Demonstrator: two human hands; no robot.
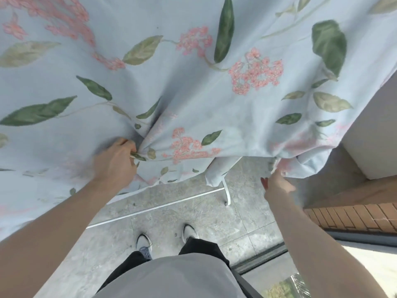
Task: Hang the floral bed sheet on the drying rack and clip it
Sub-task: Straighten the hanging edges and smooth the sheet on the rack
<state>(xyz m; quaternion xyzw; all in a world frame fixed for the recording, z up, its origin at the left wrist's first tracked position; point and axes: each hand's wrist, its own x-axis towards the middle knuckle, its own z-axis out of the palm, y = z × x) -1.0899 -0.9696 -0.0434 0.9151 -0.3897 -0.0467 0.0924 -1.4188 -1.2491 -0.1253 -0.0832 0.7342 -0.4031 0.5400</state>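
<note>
Over the rack (154, 208), spread wide and draped: the sheet (193, 93), filling most of the view, lower edge hanging above the tiled floor (193, 216). Hanging seems largely done, though still being arranged; no clips visible, so clipping looks left to do. Left hand (117, 161): clenched on a bunched fold of the sheet near its lower edge, fingers curled in. Right hand (277, 183): at the sheet's hem to the right, touching the edge, fingers apparently closed on it but blurred, so cannot tell for certain. Only a white rail and leg of the rack showing below the cloth.
</note>
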